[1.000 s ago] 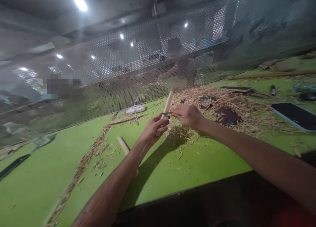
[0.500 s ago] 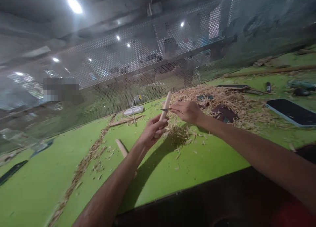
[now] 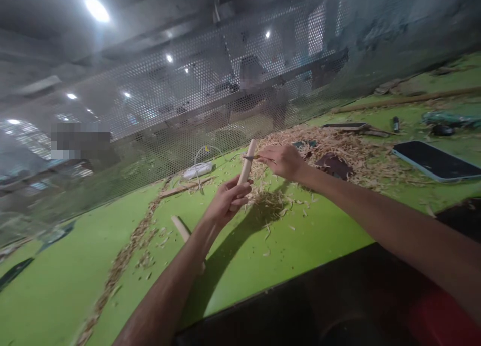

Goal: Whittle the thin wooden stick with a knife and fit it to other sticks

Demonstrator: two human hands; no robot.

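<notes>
Mid-whittle, my left grip (image 3: 225,203) is clamped on the dowel (image 3: 248,149), held tilted above the desk (image 3: 300,235), and my right grip (image 3: 281,161) pinches a small blade (image 3: 251,158) against its side; the next cut wants a steady hold.

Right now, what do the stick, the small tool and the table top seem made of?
The stick in the left hand: pale bare wood, smooth, matt; matching curled shavings lie around. The small tool in the right hand: thin dark tip, likely metal, too small to confirm. The table top: bright green smooth sheet, perhaps laminate or plastic.
</notes>
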